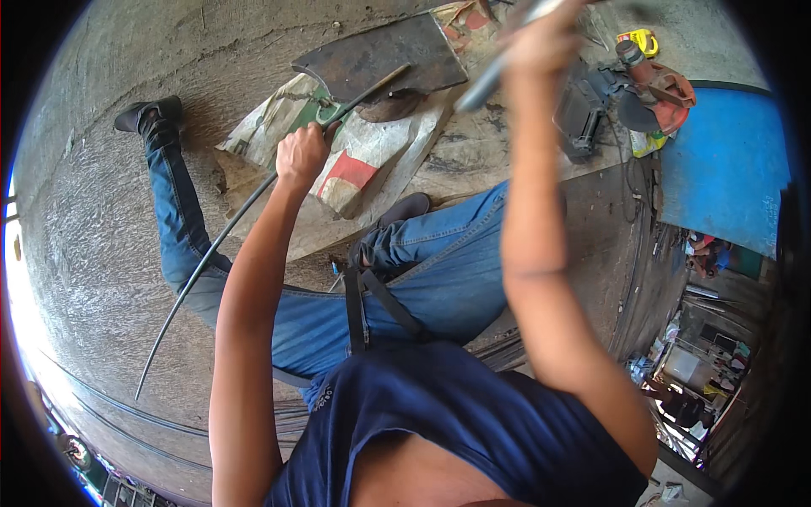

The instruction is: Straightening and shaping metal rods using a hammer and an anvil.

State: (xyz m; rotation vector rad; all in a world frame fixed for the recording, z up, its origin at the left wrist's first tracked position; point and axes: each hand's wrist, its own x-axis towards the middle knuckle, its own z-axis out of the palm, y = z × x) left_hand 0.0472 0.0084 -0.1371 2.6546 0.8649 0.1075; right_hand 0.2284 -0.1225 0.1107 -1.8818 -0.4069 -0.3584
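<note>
L hand (301, 155) fist-gripping curved rod (221, 233) over steel plate (380, 55) edge; R hand (541, 38) raised, clenching hammer handle (494, 76); bare concrete left.

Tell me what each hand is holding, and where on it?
The left hand grips a long thin curved metal rod partway along, nearer its far end. The raised right hand grips a blurred tool handle; its head is out of view.

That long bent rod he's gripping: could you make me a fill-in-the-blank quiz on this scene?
1. The left hand grips a long, curved metal ____.
2. The right hand is raised, holding a ____-coloured tool.
3. The person wears blue ____.
4. The rod's far end rests on a dark metal ____.

Missing: rod; grey; jeans; plate
</note>
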